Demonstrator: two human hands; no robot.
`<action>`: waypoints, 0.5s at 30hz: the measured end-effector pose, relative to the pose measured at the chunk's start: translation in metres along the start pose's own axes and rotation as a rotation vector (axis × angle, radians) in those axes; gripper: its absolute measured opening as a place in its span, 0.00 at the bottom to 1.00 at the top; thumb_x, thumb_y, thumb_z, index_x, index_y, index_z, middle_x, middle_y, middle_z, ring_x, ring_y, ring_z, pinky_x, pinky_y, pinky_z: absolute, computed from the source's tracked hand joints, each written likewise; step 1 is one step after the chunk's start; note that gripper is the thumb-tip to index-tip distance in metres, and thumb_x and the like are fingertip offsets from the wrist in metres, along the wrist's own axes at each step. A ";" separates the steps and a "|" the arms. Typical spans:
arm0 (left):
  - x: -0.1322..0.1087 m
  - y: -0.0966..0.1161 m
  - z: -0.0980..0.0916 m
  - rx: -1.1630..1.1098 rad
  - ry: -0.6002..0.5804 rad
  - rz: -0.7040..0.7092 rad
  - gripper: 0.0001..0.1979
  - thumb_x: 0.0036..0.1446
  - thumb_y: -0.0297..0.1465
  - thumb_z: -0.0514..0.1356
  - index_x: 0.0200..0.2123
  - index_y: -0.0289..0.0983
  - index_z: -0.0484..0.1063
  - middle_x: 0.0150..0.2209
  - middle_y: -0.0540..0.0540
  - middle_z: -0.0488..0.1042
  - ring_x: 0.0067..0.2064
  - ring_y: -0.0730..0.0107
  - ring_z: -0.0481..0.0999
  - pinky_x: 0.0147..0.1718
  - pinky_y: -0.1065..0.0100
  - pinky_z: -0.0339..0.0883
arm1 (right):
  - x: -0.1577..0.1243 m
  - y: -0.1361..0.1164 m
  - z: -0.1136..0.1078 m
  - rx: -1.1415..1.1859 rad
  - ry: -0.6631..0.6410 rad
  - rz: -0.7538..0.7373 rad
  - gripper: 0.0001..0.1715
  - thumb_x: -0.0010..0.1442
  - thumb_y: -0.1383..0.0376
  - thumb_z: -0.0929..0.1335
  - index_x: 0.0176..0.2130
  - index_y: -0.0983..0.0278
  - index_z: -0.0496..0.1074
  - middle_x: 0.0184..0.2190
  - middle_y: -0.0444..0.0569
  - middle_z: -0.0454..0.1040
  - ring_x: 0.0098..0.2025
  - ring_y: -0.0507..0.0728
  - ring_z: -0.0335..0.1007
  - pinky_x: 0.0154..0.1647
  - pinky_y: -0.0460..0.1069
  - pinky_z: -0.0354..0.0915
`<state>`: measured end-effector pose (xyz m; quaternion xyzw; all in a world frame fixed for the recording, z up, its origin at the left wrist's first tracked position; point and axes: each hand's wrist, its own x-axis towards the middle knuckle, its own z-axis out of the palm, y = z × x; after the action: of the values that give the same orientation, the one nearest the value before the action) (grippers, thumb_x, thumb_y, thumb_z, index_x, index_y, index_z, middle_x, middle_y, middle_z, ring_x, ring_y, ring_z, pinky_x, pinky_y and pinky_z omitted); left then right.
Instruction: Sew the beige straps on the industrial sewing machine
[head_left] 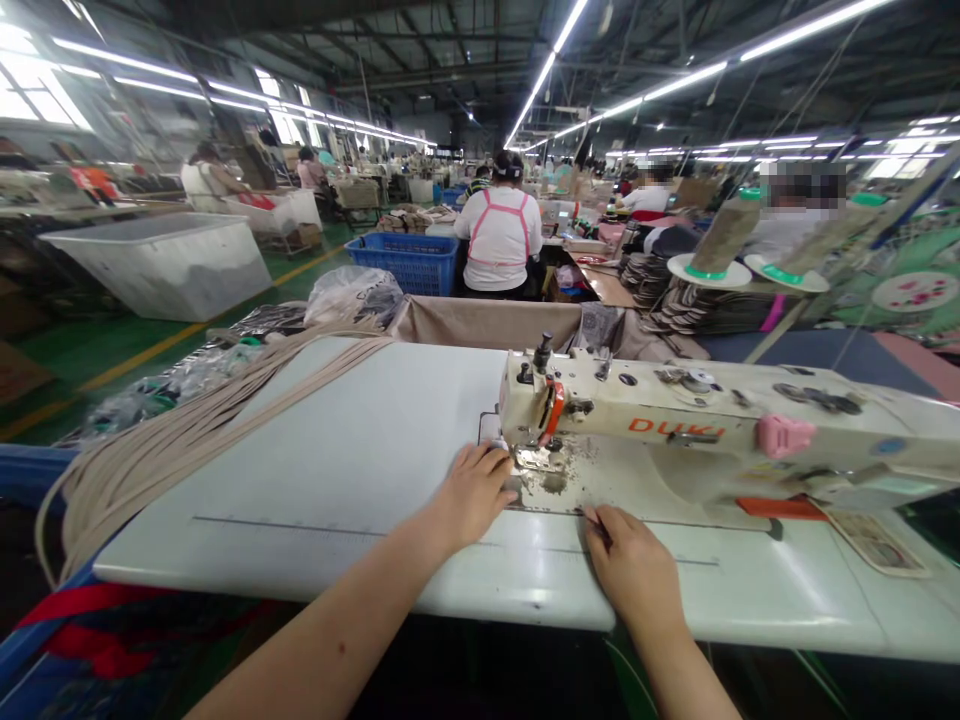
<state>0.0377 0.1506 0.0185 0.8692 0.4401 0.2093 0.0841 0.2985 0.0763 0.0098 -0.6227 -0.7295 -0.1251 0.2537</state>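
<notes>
My left hand (474, 495) lies on the bed of a cream sewing machine (720, 440), just left of its needle area, with the fingers stretched out. Close to its fingertips is the metal presser foot and plate (538, 457). To the right, my right hand (636, 565) rests at the front edge of the machine bed with its fingers curled together. Anything between those fingertips is too small or hidden to make out. Both hands are over the pale worktable (360, 450), which has a ruler line along its front.
Long beige fabric strips (180, 440) drape over the table's left side. A fabric-lined bin (487, 322) stands behind the table, near a blue crate (409, 260). A pink clip (784, 436) sits on the machine arm. Thread cones (724, 235) rise at right; a co-worker (499, 230) sits ahead.
</notes>
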 end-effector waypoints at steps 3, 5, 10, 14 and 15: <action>0.016 -0.018 0.002 -0.107 0.014 0.005 0.14 0.67 0.29 0.56 0.52 0.39 0.77 0.56 0.42 0.77 0.60 0.57 0.74 0.63 0.52 0.66 | 0.001 0.000 -0.001 -0.006 -0.012 0.000 0.18 0.71 0.58 0.61 0.31 0.59 0.68 0.26 0.46 0.75 0.30 0.57 0.70 0.33 0.50 0.56; 0.031 -0.030 0.004 -0.120 0.028 -0.009 0.15 0.66 0.25 0.54 0.50 0.38 0.78 0.55 0.41 0.77 0.56 0.62 0.76 0.60 0.59 0.70 | 0.001 -0.001 -0.003 -0.011 -0.025 0.002 0.17 0.71 0.59 0.61 0.30 0.59 0.68 0.27 0.46 0.75 0.30 0.57 0.70 0.33 0.51 0.56; 0.067 -0.048 0.007 -0.134 0.014 0.041 0.18 0.67 0.28 0.53 0.54 0.41 0.77 0.60 0.45 0.75 0.61 0.62 0.73 0.64 0.60 0.67 | 0.002 -0.003 -0.006 -0.019 -0.050 0.004 0.16 0.70 0.60 0.62 0.30 0.60 0.68 0.27 0.47 0.75 0.30 0.57 0.70 0.34 0.51 0.56; 0.081 -0.051 0.002 -0.110 -0.017 0.111 0.19 0.68 0.33 0.54 0.59 0.43 0.74 0.61 0.46 0.75 0.65 0.60 0.69 0.67 0.58 0.62 | 0.002 -0.004 -0.006 -0.021 -0.071 0.023 0.14 0.69 0.62 0.63 0.31 0.59 0.69 0.28 0.47 0.76 0.32 0.57 0.71 0.35 0.51 0.57; 0.082 -0.052 0.001 -0.097 -0.020 0.120 0.19 0.68 0.34 0.55 0.60 0.42 0.73 0.61 0.45 0.75 0.66 0.59 0.68 0.67 0.57 0.61 | 0.002 -0.004 -0.006 -0.020 -0.079 0.027 0.14 0.69 0.62 0.63 0.31 0.59 0.69 0.28 0.47 0.76 0.32 0.57 0.71 0.35 0.51 0.57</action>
<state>0.0433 0.2474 0.0244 0.8909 0.3758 0.2264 0.1177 0.2959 0.0743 0.0167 -0.6396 -0.7291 -0.1039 0.2203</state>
